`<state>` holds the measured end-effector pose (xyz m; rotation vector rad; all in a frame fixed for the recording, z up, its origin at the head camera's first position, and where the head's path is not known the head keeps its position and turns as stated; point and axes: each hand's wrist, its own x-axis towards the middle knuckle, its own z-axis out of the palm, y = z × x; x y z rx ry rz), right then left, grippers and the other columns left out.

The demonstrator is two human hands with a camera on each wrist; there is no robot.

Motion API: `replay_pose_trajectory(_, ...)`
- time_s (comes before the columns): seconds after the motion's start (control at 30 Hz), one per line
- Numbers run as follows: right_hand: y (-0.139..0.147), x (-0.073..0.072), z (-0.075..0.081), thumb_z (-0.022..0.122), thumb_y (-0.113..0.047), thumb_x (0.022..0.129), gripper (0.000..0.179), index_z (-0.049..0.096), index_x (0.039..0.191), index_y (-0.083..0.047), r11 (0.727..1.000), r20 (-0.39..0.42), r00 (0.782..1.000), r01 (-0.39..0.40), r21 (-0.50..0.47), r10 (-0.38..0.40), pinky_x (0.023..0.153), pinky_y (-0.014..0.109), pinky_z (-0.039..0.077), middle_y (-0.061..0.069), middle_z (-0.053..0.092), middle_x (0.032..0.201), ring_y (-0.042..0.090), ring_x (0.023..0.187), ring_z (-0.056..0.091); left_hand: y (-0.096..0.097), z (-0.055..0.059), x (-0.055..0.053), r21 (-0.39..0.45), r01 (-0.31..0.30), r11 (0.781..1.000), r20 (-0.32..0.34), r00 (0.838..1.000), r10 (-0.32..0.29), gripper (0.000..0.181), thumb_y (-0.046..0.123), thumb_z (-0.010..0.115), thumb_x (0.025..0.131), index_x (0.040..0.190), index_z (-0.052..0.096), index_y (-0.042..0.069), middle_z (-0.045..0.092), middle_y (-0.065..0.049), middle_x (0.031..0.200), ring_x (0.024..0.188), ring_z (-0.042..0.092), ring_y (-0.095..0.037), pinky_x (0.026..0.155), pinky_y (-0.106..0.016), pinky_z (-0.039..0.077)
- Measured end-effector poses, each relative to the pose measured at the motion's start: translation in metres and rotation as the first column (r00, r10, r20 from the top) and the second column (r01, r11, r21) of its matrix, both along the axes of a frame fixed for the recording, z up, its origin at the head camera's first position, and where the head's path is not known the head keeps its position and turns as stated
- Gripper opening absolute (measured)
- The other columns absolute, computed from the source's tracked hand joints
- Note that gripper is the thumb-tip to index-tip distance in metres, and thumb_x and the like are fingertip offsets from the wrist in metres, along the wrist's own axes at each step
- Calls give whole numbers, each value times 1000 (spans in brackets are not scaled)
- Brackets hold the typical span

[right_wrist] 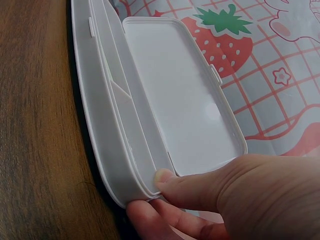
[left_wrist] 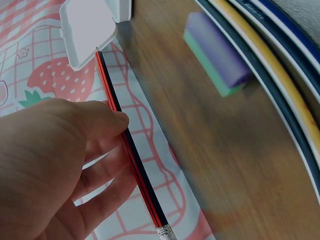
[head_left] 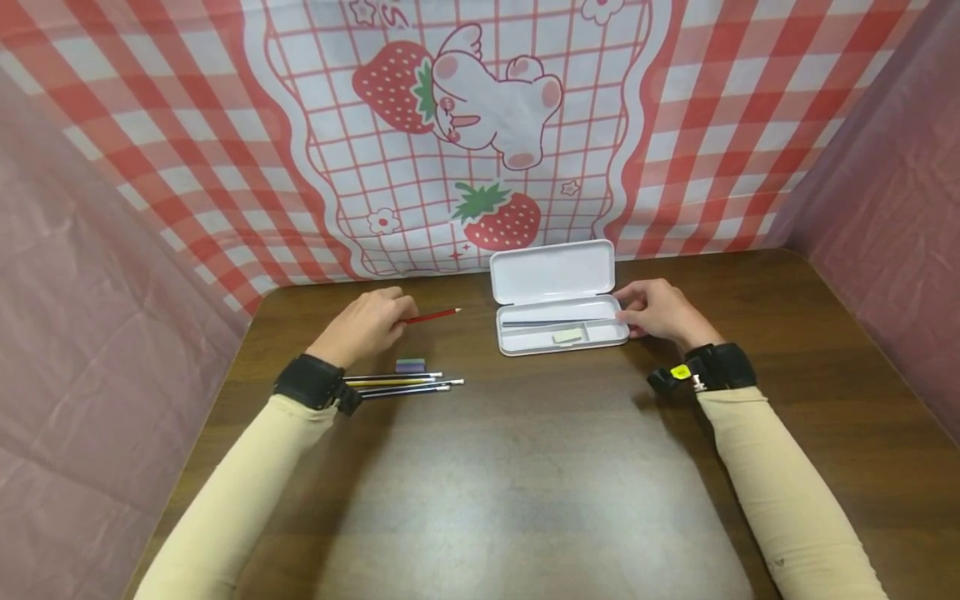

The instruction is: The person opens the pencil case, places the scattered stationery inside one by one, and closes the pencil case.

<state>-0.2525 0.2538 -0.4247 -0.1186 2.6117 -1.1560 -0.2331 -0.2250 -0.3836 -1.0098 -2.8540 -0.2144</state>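
"Holding what in the left hand [head_left: 367, 323]?"

"Pinching a red and black pencil [head_left: 437, 316], with the thumb on one side and fingers on the other."

"Pointing which way?"

"Tip to the right, toward the white pencil case [head_left: 555, 309]. Near the case but not touching, with brown table [head_left: 525, 475] in between."

"Touching the table too?"

"Cannot tell."

"And doing what with the right hand [head_left: 660, 308]?"

"Pinching the right end of the case, with the thumb inside the wall and fingers on the outside."

"Open or closed, at the back of the table?"

"Wide open, with the white lid [head_left: 553, 272] tipped up in front of the red and white cloth [head_left: 697, 150]."

"And inside?"

"In the front part, a pale eraser [head_left: 567, 336], just left of a little cross wall. Also a thin dark line along the long wall, too small to tell what."

"And close to the left wrist?"

"Four more pencils [head_left: 393, 382] in a loose bunch on the table, one yellow and three dark. Just behind, a purple and green block [head_left: 410, 366]."

"Wearing what?"

"Black bands [head_left: 309, 382] on both wrists, and pale yellow sleeves [head_left: 232, 492]."
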Motion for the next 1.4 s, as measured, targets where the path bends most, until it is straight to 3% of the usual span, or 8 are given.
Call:
replay_pose_trajectory(0.37,1,0,-1,76,-8,106,46,64,148,9,1000,-5,1000,-2,3,2,67,21,63,26,74,109,15,78,70,17,3,-5,32,31,999,-9,999,-31,17,-6,75,98,114,80,-2,77,-18,105,98,79,-35,87,-47,67)
replay_pose_trajectory(0.6,1,-1,-1,76,-8,106,47,64,148,8,1000,-5,1000,-6,5,6,67,21,63,23,73,106,15,77,70,32,5,-11,28,19,999,-5,1000,-18,17,-2,75,100,117,80,-1,78,-18,110,104,80,-35,93,-48,67)
replay_pose_trajectory(1.4,1,-2,-2,76,-9,107,47,63,149,8,1000,-8,1000,-7,13,7,67,21,62,24,73,107,15,76,71,82,-8,-27,69,74,995,-20,997,-73,17,0,73,103,116,83,4,79,-15,110,105,81,-33,95,-45,66)
